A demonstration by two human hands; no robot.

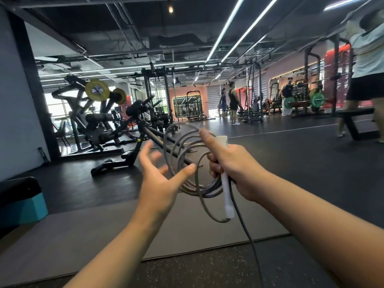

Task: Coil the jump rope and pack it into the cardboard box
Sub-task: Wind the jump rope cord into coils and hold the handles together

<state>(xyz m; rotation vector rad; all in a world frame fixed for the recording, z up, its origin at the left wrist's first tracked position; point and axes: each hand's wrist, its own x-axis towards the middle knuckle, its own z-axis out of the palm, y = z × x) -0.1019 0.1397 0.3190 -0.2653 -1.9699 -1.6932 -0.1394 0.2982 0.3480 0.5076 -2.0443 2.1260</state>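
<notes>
A grey jump rope (180,150) hangs in several loose loops in front of me at chest height. My right hand (232,165) is closed around the bundle of loops and a white handle (227,196), which points downward. A free strand of the rope (247,235) trails from that hand toward the floor. My left hand (160,179) is spread open just left of the loops, its thumb touching the coil's lower left edge. No cardboard box is in view.
A grey floor mat (104,231) lies below my arms. A black and teal bench (20,204) sits at the left edge. Gym machines (116,121) stand ahead on the left. A person (365,80) stands by a black bench at the far right, others farther back.
</notes>
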